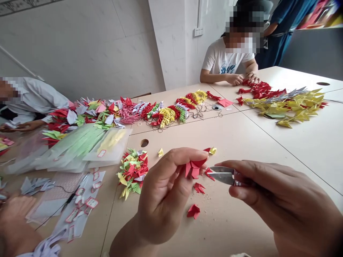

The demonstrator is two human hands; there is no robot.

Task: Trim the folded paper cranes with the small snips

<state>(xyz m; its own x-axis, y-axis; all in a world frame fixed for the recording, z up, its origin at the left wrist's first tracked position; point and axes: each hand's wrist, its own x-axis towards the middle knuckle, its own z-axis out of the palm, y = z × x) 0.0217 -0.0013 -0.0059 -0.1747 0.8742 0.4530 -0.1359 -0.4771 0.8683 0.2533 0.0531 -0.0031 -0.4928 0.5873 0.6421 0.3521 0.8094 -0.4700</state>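
Note:
Raised over the table, my left hand (167, 189) pinches a small red origami crane (194, 168) between thumb and fingers. My right hand (270, 192) is closed around the patterned handle of a small knife (222, 175). Its pointed blade aims left, close to the crane. A little red folded piece (209, 174) shows by the blade tip; whether they touch, I cannot tell. Below my hands, a red folded piece (199, 188) and a red paper crane (193, 211) lie on the table among tiny crumbs. Left of my left hand is a pile of mixed coloured cranes (134, 169).
Strings of coloured cranes (166, 116) stretch across the back, with yellow ones (292, 107) far right. Plastic sleeves of paper strips (77, 146) and labelled slips (81, 203) cover the left side. A co-worker (233, 60) sits opposite; other people work at left.

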